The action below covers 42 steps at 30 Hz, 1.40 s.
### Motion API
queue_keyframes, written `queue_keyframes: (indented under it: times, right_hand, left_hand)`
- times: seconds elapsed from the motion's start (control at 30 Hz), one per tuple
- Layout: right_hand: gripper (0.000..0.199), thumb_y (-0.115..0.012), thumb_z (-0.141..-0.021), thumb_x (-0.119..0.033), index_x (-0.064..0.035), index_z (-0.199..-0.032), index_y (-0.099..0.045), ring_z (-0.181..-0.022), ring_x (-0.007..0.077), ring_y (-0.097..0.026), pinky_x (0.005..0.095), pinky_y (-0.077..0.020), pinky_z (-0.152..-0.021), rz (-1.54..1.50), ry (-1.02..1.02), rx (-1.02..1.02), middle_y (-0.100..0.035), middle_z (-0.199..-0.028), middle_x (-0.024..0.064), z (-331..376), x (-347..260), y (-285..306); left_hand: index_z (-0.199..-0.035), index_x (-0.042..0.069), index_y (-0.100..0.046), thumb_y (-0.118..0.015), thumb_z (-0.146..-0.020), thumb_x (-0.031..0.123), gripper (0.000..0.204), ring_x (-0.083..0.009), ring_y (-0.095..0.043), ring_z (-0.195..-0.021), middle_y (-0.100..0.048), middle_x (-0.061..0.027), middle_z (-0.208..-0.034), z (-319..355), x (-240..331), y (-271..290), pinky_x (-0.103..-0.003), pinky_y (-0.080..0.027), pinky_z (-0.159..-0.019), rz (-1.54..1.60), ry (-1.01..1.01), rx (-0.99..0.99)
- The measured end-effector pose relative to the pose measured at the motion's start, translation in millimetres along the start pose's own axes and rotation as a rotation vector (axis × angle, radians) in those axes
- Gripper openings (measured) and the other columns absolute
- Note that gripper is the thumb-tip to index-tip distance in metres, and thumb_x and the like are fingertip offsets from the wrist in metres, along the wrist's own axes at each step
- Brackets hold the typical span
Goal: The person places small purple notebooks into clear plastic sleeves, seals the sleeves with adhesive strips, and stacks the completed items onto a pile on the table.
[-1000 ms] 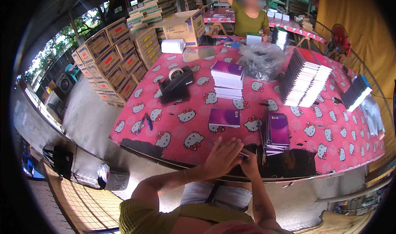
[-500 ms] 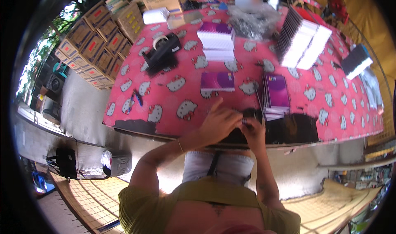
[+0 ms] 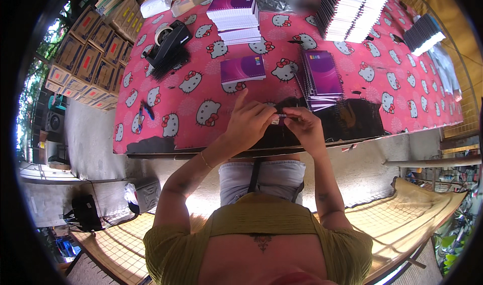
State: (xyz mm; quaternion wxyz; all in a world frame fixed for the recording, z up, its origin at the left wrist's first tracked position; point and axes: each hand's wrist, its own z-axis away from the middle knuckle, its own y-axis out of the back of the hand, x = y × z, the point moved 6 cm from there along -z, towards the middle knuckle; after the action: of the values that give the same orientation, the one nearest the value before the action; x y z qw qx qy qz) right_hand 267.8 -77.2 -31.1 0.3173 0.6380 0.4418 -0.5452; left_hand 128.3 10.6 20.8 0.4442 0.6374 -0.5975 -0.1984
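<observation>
Your left hand (image 3: 247,126) and right hand (image 3: 307,129) meet over the near edge of the pink-covered table (image 3: 168,100), fingertips pinching a small item (image 3: 276,119) between them; mostly hidden, can't tell what. One left finger points away from you. Purple spiral notebook (image 3: 243,70) lies beyond your left hand, purple notebook stack (image 3: 324,74) beyond your right.
</observation>
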Motion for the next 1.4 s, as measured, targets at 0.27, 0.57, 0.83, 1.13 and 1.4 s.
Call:
queue_keyframes:
  times: [0.27,0.57,0.83,1.13,1.4]
  right_hand:
    - [0.013,-0.067,-0.088,0.003,0.0029,-0.100,-0.069,-0.080,0.0078,-0.063,0.0238,-0.0520,-0.066,0.179,-0.024,-0.320,-0.067,-0.089,0.0066,-25,-14,7]
    - [0.010,-0.064,-0.078,0.005,0.0010,-0.083,-0.055,-0.069,0.0167,-0.064,0.0291,-0.0521,-0.064,0.455,0.176,0.017,-0.056,-0.076,0.0116,-18,-38,-8]
    - [0.034,-0.067,-0.085,0.002,-0.0055,-0.118,-0.070,-0.102,0.0283,-0.071,0.0334,-0.0544,-0.086,0.684,0.460,0.240,-0.071,-0.112,0.0172,-16,-104,38]
    - [0.077,-0.073,-0.082,-0.047,-0.0101,-0.145,-0.047,-0.140,0.0335,-0.040,0.0605,-0.0254,-0.113,1.361,0.447,0.049,-0.041,-0.152,0.0134,-42,-88,23]
    - [0.063,-0.075,-0.085,-0.020,-0.0038,-0.140,-0.049,-0.125,0.0402,-0.053,0.0425,-0.0452,-0.102,0.717,0.347,-0.057,-0.051,-0.139,0.0214,-39,-36,-24]
  left_hand:
    - [-0.098,0.010,-0.065,-0.069,-0.089,0.020,0.014,-0.0230,-0.065,-0.086,-0.066,-0.0023,-0.084,2,2,2,-0.049,-0.040,-0.102,-0.024,-0.024,-0.012]
    - [-0.106,0.007,-0.065,-0.070,-0.084,0.017,0.025,-0.0273,-0.059,-0.087,-0.060,-0.0081,-0.095,-1,12,10,-0.043,-0.050,-0.076,0.087,-0.012,-0.036]
    - [-0.114,0.004,-0.067,-0.072,-0.085,0.017,0.032,-0.0316,-0.065,-0.102,-0.066,-0.0148,-0.112,-46,-62,46,-0.041,-0.054,-0.086,0.269,0.092,0.180]
    - [-0.116,0.008,-0.068,-0.069,-0.087,0.019,0.031,-0.0307,-0.065,-0.109,-0.067,-0.0125,-0.117,-6,-123,2,-0.040,-0.055,-0.088,-0.102,0.041,-0.007]
    - [-0.106,0.010,-0.073,-0.069,-0.084,0.018,0.024,-0.0286,-0.067,-0.097,-0.070,-0.0072,-0.109,-21,-132,11,-0.041,-0.055,-0.079,0.007,0.053,-0.091]
